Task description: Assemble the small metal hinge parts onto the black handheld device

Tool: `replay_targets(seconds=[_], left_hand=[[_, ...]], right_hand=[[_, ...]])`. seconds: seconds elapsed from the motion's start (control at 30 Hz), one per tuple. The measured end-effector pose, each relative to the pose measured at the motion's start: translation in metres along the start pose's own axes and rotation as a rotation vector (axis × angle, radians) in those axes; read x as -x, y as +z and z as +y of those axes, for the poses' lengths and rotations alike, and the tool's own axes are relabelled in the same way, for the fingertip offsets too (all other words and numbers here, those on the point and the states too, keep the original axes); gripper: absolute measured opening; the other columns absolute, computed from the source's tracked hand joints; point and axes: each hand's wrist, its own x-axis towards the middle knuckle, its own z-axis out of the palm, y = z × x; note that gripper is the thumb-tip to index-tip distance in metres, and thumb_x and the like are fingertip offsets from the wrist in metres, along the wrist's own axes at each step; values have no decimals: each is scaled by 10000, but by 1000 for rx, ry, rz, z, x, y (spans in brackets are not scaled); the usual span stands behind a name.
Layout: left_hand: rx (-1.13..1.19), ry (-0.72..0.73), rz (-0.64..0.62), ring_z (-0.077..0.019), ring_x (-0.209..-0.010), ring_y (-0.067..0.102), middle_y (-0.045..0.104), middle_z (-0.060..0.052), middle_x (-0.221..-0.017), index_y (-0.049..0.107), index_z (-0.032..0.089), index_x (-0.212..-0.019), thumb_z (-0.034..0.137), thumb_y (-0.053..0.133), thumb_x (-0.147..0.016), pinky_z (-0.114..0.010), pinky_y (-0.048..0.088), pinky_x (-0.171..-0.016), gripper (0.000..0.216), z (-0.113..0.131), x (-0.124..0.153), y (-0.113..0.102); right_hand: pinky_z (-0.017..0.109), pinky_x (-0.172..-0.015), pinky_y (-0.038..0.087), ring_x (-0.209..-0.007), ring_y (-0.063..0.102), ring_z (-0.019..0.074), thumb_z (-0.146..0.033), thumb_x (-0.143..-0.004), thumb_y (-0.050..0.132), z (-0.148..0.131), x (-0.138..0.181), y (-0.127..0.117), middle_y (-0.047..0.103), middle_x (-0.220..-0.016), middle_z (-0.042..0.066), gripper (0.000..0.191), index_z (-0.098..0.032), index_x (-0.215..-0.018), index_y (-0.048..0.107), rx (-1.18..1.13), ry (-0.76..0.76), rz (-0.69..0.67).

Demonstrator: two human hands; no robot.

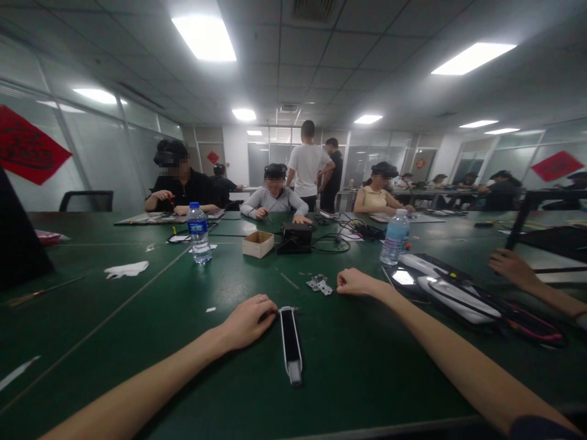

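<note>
My left hand [247, 319] rests on the green table [137, 342] with its fingers curled under, right beside the top end of a long black and grey tool [290, 343] lying flat. What the fingers pinch is hidden. My right hand [360, 283] lies further out as a loose fist, just right of a few small metal hinge-like pieces [320, 284]. Nothing shows inside that fist.
A small cardboard box [258, 243], a black unit with cables [296, 237] and two water bottles [199, 232] [395, 237] stand beyond. White devices on a black tray [452, 292] lie to the right, near another person's hand [511, 266]. Several people sit across the table.
</note>
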Motion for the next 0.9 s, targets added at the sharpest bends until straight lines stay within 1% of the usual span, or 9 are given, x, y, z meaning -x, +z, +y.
replay_targets(seconds=[0.1, 0.2, 0.33, 0.47, 0.6, 0.7, 0.83, 0.9], left_hand=[[-5, -5, -3, -206, -910, 598, 625, -65, -1015, 639, 184, -1032, 209, 494, -948, -308, 488, -792, 170, 1, 0, -1], [-10, -1, 1, -206, -905, 595, 627, -66, -1009, 641, 182, -1026, 211, 490, -945, -309, 490, -792, 174, 2, -1, -1], [-16, 8, 2, -201, -893, 590, 630, -65, -985, 640, 179, -1005, 210, 485, -939, -300, 490, -784, 172, 2, -2, -1], [-9, 11, 9, -199, -888, 592, 627, -61, -985, 639, 184, -1007, 215, 486, -942, -294, 488, -777, 169, 3, -2, -1], [-12, -6, -3, -201, -886, 588, 624, -65, -1000, 643, 179, -1013, 217, 489, -943, -299, 490, -771, 174, 3, -2, -2], [-10, -14, -12, -202, -904, 585, 623, -67, -1012, 645, 178, -1026, 214, 488, -944, -307, 491, -791, 181, 4, -1, -3], [2, -13, -16, -199, -921, 583, 621, -64, -1024, 643, 181, -1043, 208, 488, -945, -305, 490, -799, 185, 2, -1, -3], [1, -1, -8, -196, -911, 582, 622, -62, -1012, 643, 181, -1036, 206, 490, -944, -299, 487, -792, 180, 0, -1, -1]], right_hand=[[224, -595, 436, -767, 663, 187, -173, -769, 630, -1, 2, -3, 722, -871, 86, 130, -144, -857, 720, 10, 12, 0], [232, -602, 431, -799, 668, 206, -187, -768, 637, 2, 1, -4, 719, -878, 105, 134, -139, -862, 718, 42, 55, 5], [233, -573, 421, -782, 677, 222, -234, -762, 641, 3, -1, -4, 715, -857, 123, 159, -119, -844, 716, 85, 114, -36], [233, -551, 422, -759, 679, 219, -313, -789, 615, -2, 1, -4, 718, -857, 122, 228, -119, -860, 713, 107, 111, -89], [257, -573, 433, -746, 679, 232, -351, -826, 561, -9, 6, -4, 714, -861, 145, 278, -120, -831, 716, 160, 89, -92], [293, -615, 447, -774, 681, 268, -357, -843, 531, -14, 11, -4, 708, -883, 176, 308, -111, -829, 717, 225, 72, -50], [351, -724, 450, -907, 664, 322, -307, -876, 468, -26, 15, -7, 691, -975, 207, 320, -93, -930, 699, 316, 33, 71], [358, -752, 442, -937, 652, 321, -286, -906, 415, -34, 17, -8, 681, -1003, 210, 336, -92, -946, 687, 354, 4, 128]])
